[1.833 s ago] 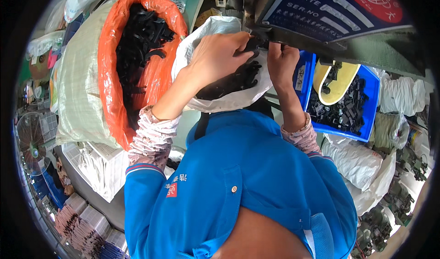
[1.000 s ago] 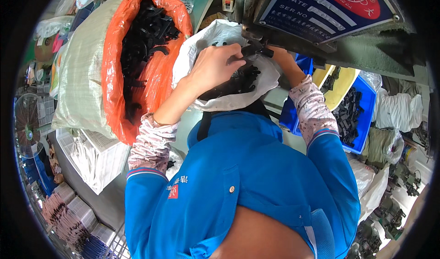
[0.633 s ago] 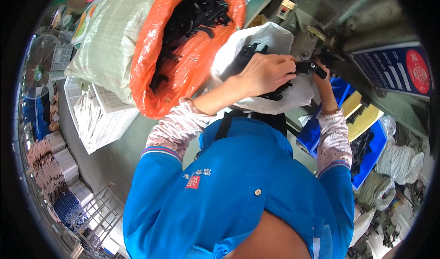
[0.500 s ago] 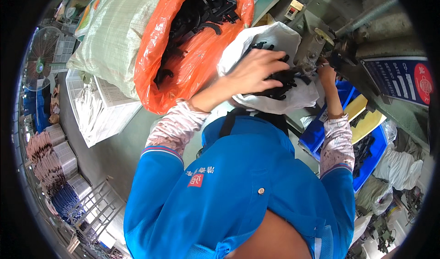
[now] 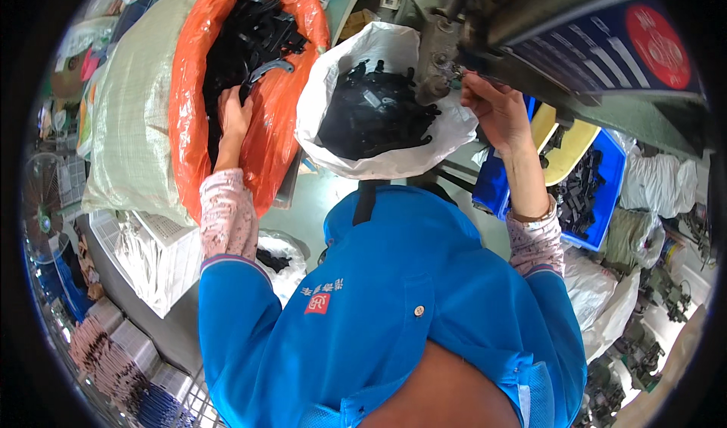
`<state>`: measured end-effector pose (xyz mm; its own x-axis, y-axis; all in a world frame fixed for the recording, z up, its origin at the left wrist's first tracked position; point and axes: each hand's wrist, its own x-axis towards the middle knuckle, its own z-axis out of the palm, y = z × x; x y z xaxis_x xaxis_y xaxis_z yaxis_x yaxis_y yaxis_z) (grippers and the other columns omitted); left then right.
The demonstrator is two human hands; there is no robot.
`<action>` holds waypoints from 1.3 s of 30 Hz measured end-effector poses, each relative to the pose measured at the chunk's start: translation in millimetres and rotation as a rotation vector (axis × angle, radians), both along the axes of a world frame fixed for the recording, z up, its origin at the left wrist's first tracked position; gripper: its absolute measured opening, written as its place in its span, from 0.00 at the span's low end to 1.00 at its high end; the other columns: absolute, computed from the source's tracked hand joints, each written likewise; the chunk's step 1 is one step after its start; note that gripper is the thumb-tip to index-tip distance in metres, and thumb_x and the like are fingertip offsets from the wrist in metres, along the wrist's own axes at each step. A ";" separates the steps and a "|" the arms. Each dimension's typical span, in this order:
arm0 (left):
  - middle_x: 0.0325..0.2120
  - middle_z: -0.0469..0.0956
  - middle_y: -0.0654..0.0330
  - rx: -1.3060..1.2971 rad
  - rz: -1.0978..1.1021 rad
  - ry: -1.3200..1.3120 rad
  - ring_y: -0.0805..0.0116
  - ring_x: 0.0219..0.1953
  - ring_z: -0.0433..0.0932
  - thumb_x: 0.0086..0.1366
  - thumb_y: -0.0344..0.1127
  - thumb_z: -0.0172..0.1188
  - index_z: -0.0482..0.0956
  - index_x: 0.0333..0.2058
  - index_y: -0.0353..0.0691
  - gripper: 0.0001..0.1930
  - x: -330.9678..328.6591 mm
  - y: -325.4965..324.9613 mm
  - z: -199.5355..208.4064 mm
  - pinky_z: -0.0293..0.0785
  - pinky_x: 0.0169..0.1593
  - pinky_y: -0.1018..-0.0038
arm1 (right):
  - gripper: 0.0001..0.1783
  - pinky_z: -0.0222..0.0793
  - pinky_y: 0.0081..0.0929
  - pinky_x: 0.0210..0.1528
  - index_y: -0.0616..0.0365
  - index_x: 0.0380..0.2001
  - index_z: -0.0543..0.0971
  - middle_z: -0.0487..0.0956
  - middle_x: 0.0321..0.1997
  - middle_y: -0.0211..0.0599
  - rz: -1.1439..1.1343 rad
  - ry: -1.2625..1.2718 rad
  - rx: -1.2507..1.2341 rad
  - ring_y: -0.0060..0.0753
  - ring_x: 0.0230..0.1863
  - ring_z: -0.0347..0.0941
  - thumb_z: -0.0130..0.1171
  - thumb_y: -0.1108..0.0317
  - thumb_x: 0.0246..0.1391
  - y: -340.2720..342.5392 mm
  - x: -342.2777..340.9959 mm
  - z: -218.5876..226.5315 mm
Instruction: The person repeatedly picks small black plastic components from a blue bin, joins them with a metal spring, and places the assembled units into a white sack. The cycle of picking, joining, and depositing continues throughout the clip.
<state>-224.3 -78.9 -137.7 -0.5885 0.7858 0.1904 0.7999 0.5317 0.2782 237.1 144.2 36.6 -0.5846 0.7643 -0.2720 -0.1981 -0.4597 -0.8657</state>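
Note:
My left hand point(image 5: 235, 117) reaches into the orange plastic-lined sack point(image 5: 276, 136). Its fingers are closed on a dark curved lever-like part point(image 5: 265, 72), beside a heap of black parts point(image 5: 261, 26) in the sack. At the machine fixture point(image 5: 439, 60), my right hand point(image 5: 496, 110) is raised with thumb and fingers pinched together; whatever they hold is too small or hidden to make out. Between my hands stands an open white woven sack point(image 5: 322, 102), holding many black parts point(image 5: 375, 114).
A machine arm with a blue plate point(image 5: 598, 53) overhangs the far right. Below it are a blue bin point(image 5: 609, 189) and a yellow tray point(image 5: 564, 155) with dark parts. A white crate point(image 5: 163, 257) stands at left, near a standing fan point(image 5: 45, 201).
My left hand has left the white sack and moved left into the orange-lined sack, where it grips a part. My right hand stays at the fixture. The view has shifted rightward.

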 end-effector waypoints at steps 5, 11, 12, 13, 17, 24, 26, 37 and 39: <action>0.41 0.79 0.50 0.473 0.000 -0.326 0.67 0.42 0.78 0.65 0.35 0.59 0.72 0.48 0.30 0.17 10.0 -9.5 35.9 0.75 0.44 0.72 | 0.08 0.73 0.25 0.40 0.61 0.35 0.81 0.78 0.31 0.31 0.062 -0.042 0.112 0.26 0.32 0.73 0.64 0.68 0.55 -6.4 -13.5 13.2; 0.48 0.75 0.48 1.054 0.137 -1.217 0.60 0.51 0.75 0.69 0.31 0.55 0.70 0.48 0.32 0.13 61.2 1.0 119.9 0.72 0.58 0.58 | 0.08 0.72 0.25 0.31 0.61 0.34 0.82 0.79 0.28 0.33 -0.003 -0.063 0.059 0.26 0.26 0.73 0.66 0.70 0.52 -2.8 -23.1 4.2; 0.49 0.74 0.47 1.103 0.102 -1.371 0.56 0.52 0.74 0.68 0.34 0.56 0.70 0.49 0.32 0.14 68.6 -4.8 127.8 0.68 0.61 0.49 | 0.09 0.72 0.24 0.29 0.63 0.34 0.81 0.79 0.28 0.33 -0.009 -0.091 0.173 0.24 0.25 0.73 0.66 0.69 0.53 -6.2 -24.4 5.0; 0.49 0.73 0.46 1.138 0.004 -1.543 0.55 0.53 0.74 0.69 0.35 0.54 0.69 0.51 0.31 0.16 65.6 -10.3 121.6 0.63 0.65 0.49 | 0.11 0.72 0.22 0.29 0.65 0.36 0.81 0.80 0.27 0.32 -0.012 -0.174 0.268 0.22 0.26 0.73 0.66 0.67 0.54 -6.9 -24.8 -2.1; 0.47 0.73 0.47 1.128 -0.105 -2.015 0.55 0.52 0.73 0.69 0.34 0.52 0.67 0.54 0.28 0.20 133.7 -1.9 134.8 0.61 0.66 0.52 | 0.12 0.73 0.22 0.32 0.59 0.38 0.83 0.81 0.28 0.36 -0.136 -0.487 0.890 0.23 0.27 0.75 0.66 0.63 0.54 -15.4 10.8 -7.2; 0.24 0.69 0.68 0.700 -0.148 -2.153 0.75 0.28 0.66 0.64 0.33 0.60 0.73 0.41 0.41 0.09 274.4 36.6 126.4 0.63 0.32 0.76 | 0.10 0.73 0.41 0.36 0.57 0.37 0.81 0.81 0.34 0.45 -0.502 -1.231 1.230 0.48 0.34 0.79 0.59 0.66 0.54 53.0 171.0 -36.0; 0.22 0.68 0.69 0.545 -0.184 -2.157 0.76 0.23 0.65 0.63 0.32 0.61 0.73 0.39 0.43 0.08 330.8 58.9 136.4 0.62 0.27 0.77 | 0.11 0.73 0.45 0.39 0.57 0.39 0.80 0.80 0.37 0.48 -0.409 -1.393 1.138 0.52 0.38 0.78 0.56 0.65 0.54 54.5 178.5 -38.1; 0.26 0.79 0.61 0.148 -0.465 -1.044 0.76 0.19 0.75 0.58 0.38 0.68 0.75 0.45 0.31 0.21 507.4 187.2 170.8 0.72 0.24 0.78 | 0.14 0.76 0.46 0.37 0.63 0.39 0.74 0.75 0.42 0.60 -0.273 -1.404 1.017 0.61 0.38 0.77 0.59 0.72 0.47 62.8 198.0 -77.0; 0.27 0.80 0.59 0.102 -0.482 -0.831 0.75 0.21 0.77 0.55 0.43 0.70 0.75 0.45 0.30 0.25 514.8 222.5 180.0 0.75 0.27 0.77 | 0.14 0.75 0.48 0.37 0.63 0.38 0.74 0.73 0.42 0.58 -0.375 -1.295 1.078 0.63 0.35 0.75 0.58 0.70 0.47 54.6 203.7 -71.2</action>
